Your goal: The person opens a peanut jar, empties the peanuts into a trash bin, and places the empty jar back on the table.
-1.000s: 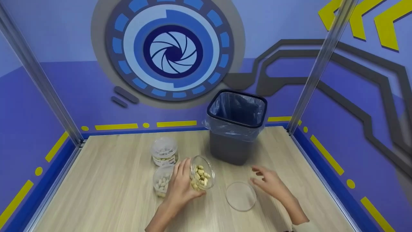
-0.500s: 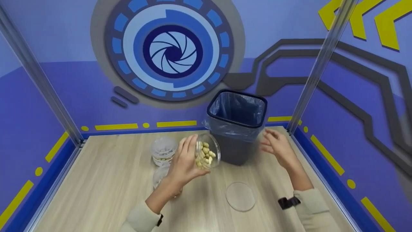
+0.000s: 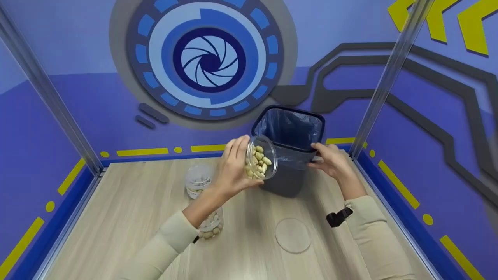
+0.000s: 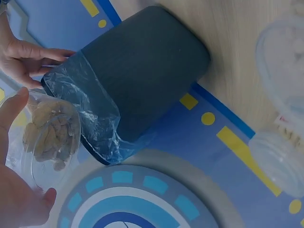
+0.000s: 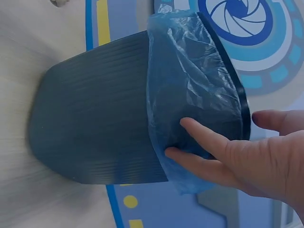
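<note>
My left hand (image 3: 231,167) grips a clear round plastic jar (image 3: 272,171), tilted with its mouth toward the right. Inside are pale yellow-brown nuts (image 3: 258,161) that look like peanuts in their shells. Jar and hand are just in front of the rim of a dark trash bin (image 3: 284,184), lined with a clear bluish bag (image 4: 90,109). At the bin's right front corner, my right hand (image 3: 332,161) holds the rim. In the right wrist view its thumb is over the rim and its fingers (image 5: 209,140) lie against the bag outside.
A clear round lid (image 3: 292,235) lies on the wooden table (image 3: 128,210). Left of centre stands one jar (image 3: 199,179); another jar (image 3: 212,229), holding nuts, is partly behind my left forearm. A blue wall (image 3: 85,116) stands behind the bin.
My left hand has carried the jar forward and up to the bin's front rim. From beside the lid, my right hand has moved forward and taken hold of the bin's rim.
</note>
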`<state>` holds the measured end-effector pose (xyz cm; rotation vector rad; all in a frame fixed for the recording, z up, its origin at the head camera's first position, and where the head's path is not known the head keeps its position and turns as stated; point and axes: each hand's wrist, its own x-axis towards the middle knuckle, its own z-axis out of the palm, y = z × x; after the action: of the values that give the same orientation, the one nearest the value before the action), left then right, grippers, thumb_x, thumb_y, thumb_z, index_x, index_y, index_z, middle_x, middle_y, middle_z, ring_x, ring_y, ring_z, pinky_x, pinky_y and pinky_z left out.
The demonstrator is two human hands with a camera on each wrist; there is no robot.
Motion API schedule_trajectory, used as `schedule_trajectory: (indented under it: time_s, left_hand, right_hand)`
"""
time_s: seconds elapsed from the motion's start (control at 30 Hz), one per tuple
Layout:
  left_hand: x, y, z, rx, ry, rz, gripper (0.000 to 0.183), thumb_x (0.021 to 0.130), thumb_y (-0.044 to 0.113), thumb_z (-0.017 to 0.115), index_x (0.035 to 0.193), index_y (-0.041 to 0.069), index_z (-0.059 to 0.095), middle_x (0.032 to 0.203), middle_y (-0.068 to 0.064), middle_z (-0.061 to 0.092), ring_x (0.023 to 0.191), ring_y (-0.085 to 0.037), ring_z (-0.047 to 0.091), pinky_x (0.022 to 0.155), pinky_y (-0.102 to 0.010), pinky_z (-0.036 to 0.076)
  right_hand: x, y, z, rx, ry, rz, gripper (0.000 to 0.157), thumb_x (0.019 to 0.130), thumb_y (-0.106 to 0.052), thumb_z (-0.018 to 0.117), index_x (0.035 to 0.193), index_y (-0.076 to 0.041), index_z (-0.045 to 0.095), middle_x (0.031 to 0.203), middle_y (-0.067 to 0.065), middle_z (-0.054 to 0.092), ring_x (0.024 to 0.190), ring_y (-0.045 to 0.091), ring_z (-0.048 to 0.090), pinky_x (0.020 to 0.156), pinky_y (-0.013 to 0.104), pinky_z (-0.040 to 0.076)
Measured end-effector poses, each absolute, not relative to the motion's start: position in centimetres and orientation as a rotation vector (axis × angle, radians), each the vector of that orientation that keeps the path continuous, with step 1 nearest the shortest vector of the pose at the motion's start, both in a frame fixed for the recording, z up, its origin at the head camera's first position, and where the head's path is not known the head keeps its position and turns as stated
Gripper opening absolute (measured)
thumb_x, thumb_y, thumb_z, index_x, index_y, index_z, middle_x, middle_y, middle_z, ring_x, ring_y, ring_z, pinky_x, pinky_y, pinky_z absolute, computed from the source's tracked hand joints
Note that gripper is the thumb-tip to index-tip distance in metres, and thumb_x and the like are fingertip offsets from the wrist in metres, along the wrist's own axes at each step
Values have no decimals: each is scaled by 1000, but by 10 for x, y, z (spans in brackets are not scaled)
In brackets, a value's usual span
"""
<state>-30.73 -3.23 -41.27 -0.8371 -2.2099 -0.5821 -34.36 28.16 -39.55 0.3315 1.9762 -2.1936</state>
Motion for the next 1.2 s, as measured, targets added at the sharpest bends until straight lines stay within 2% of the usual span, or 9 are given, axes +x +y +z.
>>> schedule_trajectory:
  time_s: [0.1,0.2,0.53,0.83,1.0,1.1,1.2]
  left_hand:
    - [-316,-27,-402,-856,-2228,-550,131,50,51,99,152,-2,35,150,-19,47,135,-34,42,117,-40,38]
    - [-327,-23,-391,-881,-2256,-520,131,52,52,99,152,-2,35,151,-19,46,135,-35,41,118,-40,37]
    - [-367,-12,-354,-870,-2286,-461,129,55,49,98,153,-4,33,153,-20,42,137,-36,39,119,-38,35]
    - [-408,10,-309,-884,-2204,-132,122,60,47,94,152,-7,33,153,-22,43,139,-36,40,124,-34,24]
    - [-421,22,-307,-827,-2295,-79,124,61,47,95,154,-5,31,155,-20,41,140,-35,38,123,-35,27]
    - [-425,25,-312,-811,-2323,-56,125,60,47,95,154,-4,31,155,-20,41,140,-35,38,122,-36,28]
    - [-426,27,-317,-816,-2340,-32,127,60,47,96,155,-4,30,156,-20,40,141,-35,37,122,-36,29]
  right_hand:
    - [-346,280,-399,340,1988,-2192,62,106,-18,45,156,6,17,153,26,23,143,39,33,109,48,45]
    - [-346,281,-402,340,1957,-2226,65,107,-17,44,158,5,11,159,27,16,148,40,26,112,48,42]
    - [-346,278,-405,354,1879,-2323,68,108,-17,43,160,4,4,163,27,6,150,39,22,116,49,36]
    - [-347,278,-404,314,1822,-2366,71,108,-17,41,160,1,-3,165,23,1,151,40,20,117,49,34]
    - [-348,277,-406,305,1788,-2401,72,108,-15,42,160,1,-5,166,22,-5,154,37,10,119,51,30]
    - [-348,276,-407,309,1781,-2410,72,108,-15,43,160,2,-3,166,22,-5,154,35,7,119,53,28]
    - [-348,277,-409,317,1777,-2411,70,108,-14,43,160,3,0,166,23,-2,153,36,11,119,54,29]
